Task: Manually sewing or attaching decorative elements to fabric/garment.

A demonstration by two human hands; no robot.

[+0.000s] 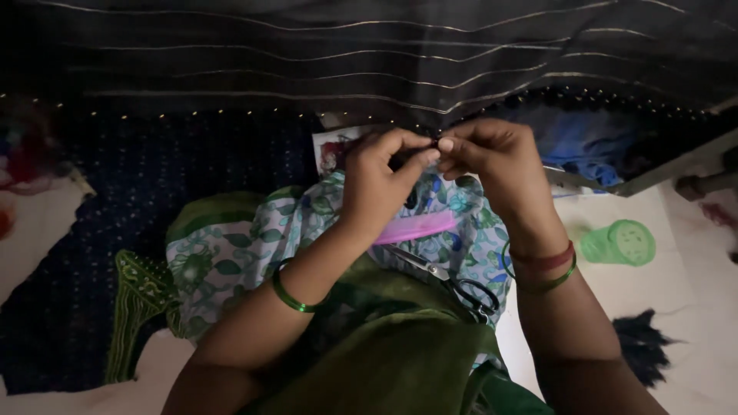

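We are working over green cloth in our lap, scissors and a pink comb lying on the floral fabric beyond. Our left hand and right hand are meeting fingertip to fingertip, pinching something small and dark; we cannot tell what. A green cup is lying farther right.

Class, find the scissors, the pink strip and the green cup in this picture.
scissors [461, 288]: head view, on the dark handle loops.
pink strip [419, 227]: head view, on its middle, below the hands.
green cup [619, 243]: head view, on its ribbed side.
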